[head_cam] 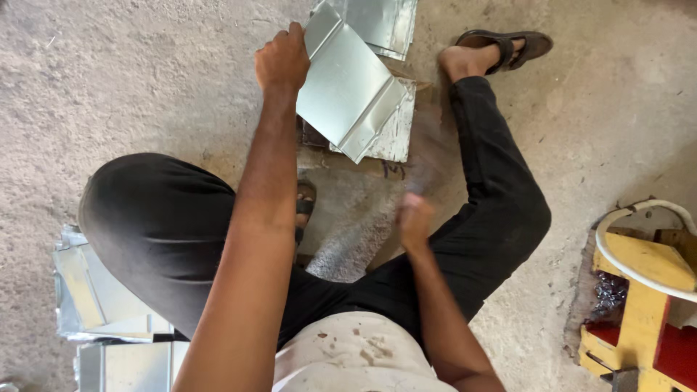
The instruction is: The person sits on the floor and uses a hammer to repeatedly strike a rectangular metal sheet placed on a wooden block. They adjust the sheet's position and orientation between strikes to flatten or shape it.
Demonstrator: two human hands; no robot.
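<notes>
While I look down from the head camera, my left hand (283, 59) is closed around the upper left edge of a bent sheet-metal piece (347, 83), thumb and fingers clamped on it so that it tilts above the concrete floor (145, 80). That piece is bright and galvanised, with a folded lip running along its lower right side. It sits over another flat metal sheet (396, 134) lying on the floor just beneath it, and a further shiny sheet (381, 22) lies beyond at the top edge of view.

My right hand (414, 218) is lower, near the middle of the frame, between my knees. It is blurred by motion; it looks curled into a fist, but I cannot tell whether it has hold of anything.

I am squatting in black trousers (152, 225) with a pale, stained shirt (356, 356) showing at the bottom. My right foot in a dark sandal (512, 45) rests on the floor just right of the sheets; the other sandal (305, 203) peeks out beside my left forearm.

At lower left, partly behind my left knee, lies a stack of folded metal pieces (94, 305). At lower right stands a yellow and red wooden frame (646, 312) with a white hose (639, 247) looped over it, well apart from my hands.
</notes>
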